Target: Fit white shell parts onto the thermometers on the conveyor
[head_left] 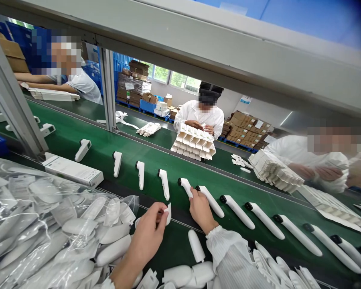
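Left hand [152, 228] is pinching a white, curved plastic piece [169, 214]; right hand [201, 206], grip unclear, is touching a white, black-tipped plastic device [185, 186] ahead, close spacing risking jolting the matching neighbour [212, 203].

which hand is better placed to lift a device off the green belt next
Likely the right hand: it is at a white device on the belt, while the left hand holds a white piece.
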The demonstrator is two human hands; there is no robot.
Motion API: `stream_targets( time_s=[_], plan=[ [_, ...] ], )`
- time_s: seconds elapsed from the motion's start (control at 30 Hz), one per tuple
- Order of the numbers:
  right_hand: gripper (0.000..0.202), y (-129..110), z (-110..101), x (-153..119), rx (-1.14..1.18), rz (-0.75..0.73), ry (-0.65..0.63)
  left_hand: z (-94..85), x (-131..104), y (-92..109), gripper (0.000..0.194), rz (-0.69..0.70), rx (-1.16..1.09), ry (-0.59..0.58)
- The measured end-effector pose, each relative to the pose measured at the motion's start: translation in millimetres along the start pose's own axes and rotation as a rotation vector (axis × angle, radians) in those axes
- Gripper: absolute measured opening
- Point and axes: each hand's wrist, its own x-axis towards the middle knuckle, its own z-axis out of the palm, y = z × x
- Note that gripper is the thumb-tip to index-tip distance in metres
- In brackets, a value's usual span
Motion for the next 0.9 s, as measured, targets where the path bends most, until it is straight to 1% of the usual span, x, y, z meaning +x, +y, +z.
stream_targets(
  time_s=[0.07, 0.13, 0.17, 0.2, 0.23, 0.27, 0.3, 0.33, 0.37, 0.4, 0.43, 0.5, 0.57, 0.63, 0.7, 0.77, 0.83, 0.9],
  plan=[
    [0.043, -3, -7, 0, -0.001, 0.002, 0.039, 0.3, 3, -3, 0.022, -0.066, -0.236, 0.024],
    [0.045, -9, -17, -2, 0.072, -0.045, 0.113, 0.1, 6, -5, 0.024, -0.088, -0.395, 0.032],
    [0.048, -15, -22, -4, 0.155, -0.101, 0.133, -0.2, 8, -6, 0.025, -0.093, -0.437, 0.038],
    [0.049, -21, -27, -7, 0.272, -0.177, 0.12, -0.5, 9, -6, 0.026, -0.099, -0.461, 0.044],
    [0.047, -28, -30, -10, 0.412, -0.259, 0.068, -0.8, 9, -6, 0.027, -0.1, -0.475, 0.05],
    [0.043, -35, -32, -12, 0.555, -0.321, -0.007, -1.4, 9, -5, 0.027, -0.096, -0.482, 0.051],
    [0.038, -42, -32, -15, 0.682, -0.351, -0.09, -2.1, 9, -4, 0.026, -0.087, -0.478, 0.05],
    [0.033, -48, -31, -16, 0.781, -0.349, -0.163, -3.4, 8, -3, 0.025, -0.079, -0.45, 0.052],
    [0.028, -52, -28, -17, 0.853, -0.321, -0.213, -5.2, 7, -2, 0.024, -0.071, -0.387, 0.064],
    [0.025, -55, -25, -17, 0.9, -0.273, -0.229, -7.7, 5, 0, 0.024, -0.058, -0.285, 0.078],
    [0.022, -56, -20, -15, 0.92, -0.217, -0.215, -10.9, 2, 1, 0.024, -0.035, -0.147, 0.088],
    [0.021, -52, -11, -10, 0.884, -0.124, -0.125, -18.4, -4, 3, 0.032, 0.007, 0.184, 0.058],
    [0.022, -44, -3, -4, 0.768, -0.064, -0.014, -25.2, -12, 4, 0.048, 0.015, 0.454, -0.059],
    [0.027, -36, 4, -1, 0.626, -0.068, 0.039, -28.8, -18, 3, 0.058, -0.024, 0.607, -0.187],
    [0.038, -31, 10, 0, 0.496, -0.087, 0.047, -28.6, -20, 2, 0.062, -0.044, 0.676, -0.266],
    [0.046, -30, 13, 1, 0.349, -0.075, 0.055, -25.9, -18, 3, 0.063, -0.031, 0.682, -0.268],
    [0.045, -29, 13, 4, 0.199, -0.053, 0.059, -22.6, -15, 5, 0.058, -0.014, 0.639, -0.235],
    [0.039, -28, 11, 8, 0.081, -0.062, 0.045, -20.0, -13, 9, 0.047, -0.017, 0.585, -0.223]
  ],
)
